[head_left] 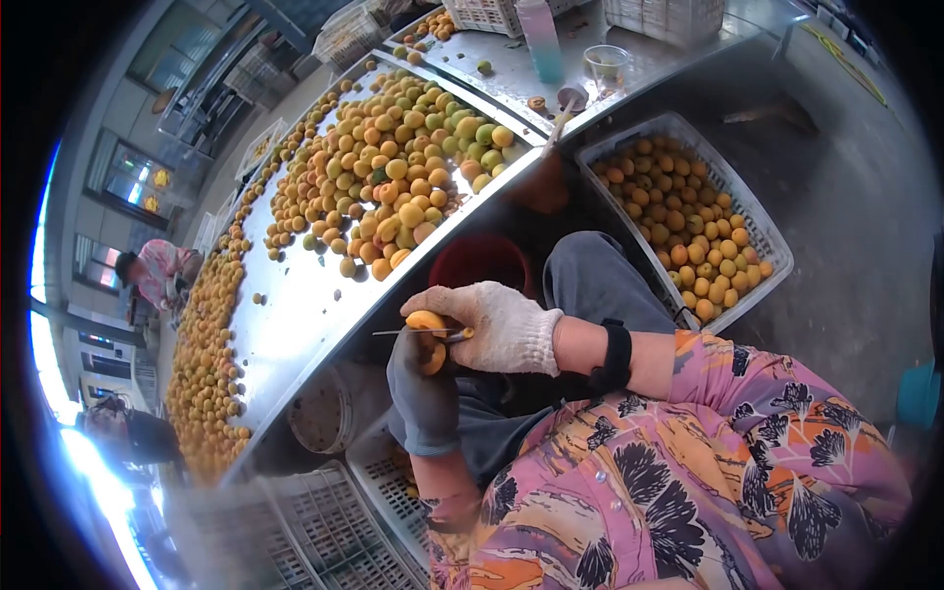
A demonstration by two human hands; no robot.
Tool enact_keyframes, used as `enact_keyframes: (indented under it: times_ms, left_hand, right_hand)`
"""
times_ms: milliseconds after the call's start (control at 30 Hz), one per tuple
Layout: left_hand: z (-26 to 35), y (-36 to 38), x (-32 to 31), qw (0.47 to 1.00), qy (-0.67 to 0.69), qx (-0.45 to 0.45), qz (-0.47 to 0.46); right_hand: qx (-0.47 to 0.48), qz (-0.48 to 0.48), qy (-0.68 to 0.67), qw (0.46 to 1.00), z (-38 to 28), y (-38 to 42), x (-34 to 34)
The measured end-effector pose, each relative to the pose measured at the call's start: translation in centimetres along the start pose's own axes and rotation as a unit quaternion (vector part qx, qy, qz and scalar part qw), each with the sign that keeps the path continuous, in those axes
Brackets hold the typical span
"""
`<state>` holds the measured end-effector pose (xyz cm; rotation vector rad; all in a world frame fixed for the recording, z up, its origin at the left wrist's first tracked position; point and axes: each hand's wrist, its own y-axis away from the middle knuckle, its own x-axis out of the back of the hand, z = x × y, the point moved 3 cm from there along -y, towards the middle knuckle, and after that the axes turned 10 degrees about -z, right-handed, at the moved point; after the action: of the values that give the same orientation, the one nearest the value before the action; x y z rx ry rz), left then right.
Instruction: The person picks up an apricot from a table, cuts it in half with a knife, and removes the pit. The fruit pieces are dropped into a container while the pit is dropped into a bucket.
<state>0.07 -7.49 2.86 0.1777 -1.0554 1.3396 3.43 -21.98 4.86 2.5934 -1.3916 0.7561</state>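
Observation:
My right hand (492,320), in a white knit glove, is closed around a small knife (460,335) whose thin blade points left. An orange apricot half (425,321) sits just above the blade, at the thumb and fingers of that hand. My left hand (418,383), in a grey-coated glove, is right below and grips another apricot piece (433,360), its cut side partly showing. Both hands meet over my lap, close to the edge of the metal table (305,320). The left fingertips are partly hidden behind the fruit and blade.
Heaped apricots (393,167) cover much of the table. A white crate (772,246) full of apricots stands at right, a red bucket (479,264) under the table edge. Empty-looking crates (324,521) lie lower left. A bottle (541,44) and plastic cup (606,61) stand behind. Another person (162,270) sits across.

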Motion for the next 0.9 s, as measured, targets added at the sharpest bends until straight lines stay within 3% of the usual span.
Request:
enact_keyframes:
  times_ms: [67, 133, 167, 200, 233, 267, 333, 367, 400, 467, 500, 600, 633, 667, 733, 800, 867, 900]
  left_hand:
    - [0.5, 0.0, 0.4, 0.999, -0.022, 0.037, 0.003]
    - [0.4, -0.2, 0.3, 0.989, 0.037, 0.144, 0.001]
    - [-0.2, -0.1, 0.1, 0.989, 0.037, 0.145, 0.002]
    - [-1.7, 0.2, -0.4, 0.910, 0.351, 0.211, 0.061]
    - [-2.5, 0.5, -1.2, 0.729, 0.627, 0.253, 0.112]
    - [-2.8, 0.8, -1.2, 0.729, 0.627, 0.252, 0.113]
    - [-2.3, 0.8, -1.6, 0.613, 0.732, 0.273, 0.113]
    - [-3.2, 1.2, -1.9, 0.624, 0.745, 0.224, 0.080]
    - [-3.0, 1.2, -1.8, 0.624, 0.744, 0.223, 0.081]
    - [-2.5, 1.4, -1.5, 0.702, 0.658, 0.250, 0.110]
    - [-2.5, 1.6, -1.4, 0.701, 0.658, 0.251, 0.112]
    - [-2.5, 1.9, -1.2, 0.681, 0.696, 0.218, 0.062]
    - [-2.8, 2.2, -1.2, 0.664, 0.714, 0.221, 0.042]
    - [-2.9, 2.4, -1.4, 0.645, 0.731, 0.223, 0.021]
    - [0.1, 1.0, -1.4, 0.652, 0.713, 0.259, 0.004]
    - [1.4, 0.9, -1.5, 0.767, 0.533, 0.352, 0.058]
    - [1.7, 0.7, -1.7, 0.779, 0.523, 0.346, 0.030]
    - [2.1, 0.6, -1.8, 0.756, 0.541, 0.368, 0.015]
  right_hand:
    - [0.030, 0.004, -0.044, 0.999, 0.4, -0.2, -0.4]
    - [0.028, 0.025, -0.175, 0.984, 0.6, -0.2, -0.9]
    - [0.029, 0.024, -0.174, 0.984, 0.5, -0.1, -1.1]
    - [0.035, 0.032, -0.122, 0.991, 0.1, 0.0, -1.0]
    - [0.040, 0.041, -0.069, 0.996, -0.2, 0.1, -1.1]
    - [0.041, 0.040, -0.068, 0.996, -0.1, 0.2, -1.7]
    - [0.049, -0.003, 0.049, 0.998, -1.2, 0.1, -2.5]
    - [0.012, -0.060, 0.092, 0.994, -1.2, 0.7, -2.5]
    - [0.013, -0.060, 0.093, 0.994, -1.2, 0.7, -2.4]
    - [0.011, -0.108, 0.032, 0.994, -1.0, 0.5, -2.8]
    - [0.012, -0.110, 0.031, 0.993, -1.0, 0.4, -2.7]
    - [0.127, -0.004, -0.137, 0.982, -1.3, -0.1, -0.8]
    - [0.031, -0.020, -0.391, 0.920, -0.7, -0.5, -0.8]
    - [0.048, 0.043, -0.409, 0.910, -0.8, -0.7, -0.1]
    - [0.198, 0.096, -0.550, 0.806, -0.8, -1.1, 1.5]
    - [0.177, 0.116, -0.555, 0.805, -1.9, -0.9, 2.2]
    - [0.136, 0.153, -0.564, 0.800, -3.9, -0.6, 3.5]
    - [0.115, 0.172, -0.568, 0.797, -4.6, -0.4, 3.9]
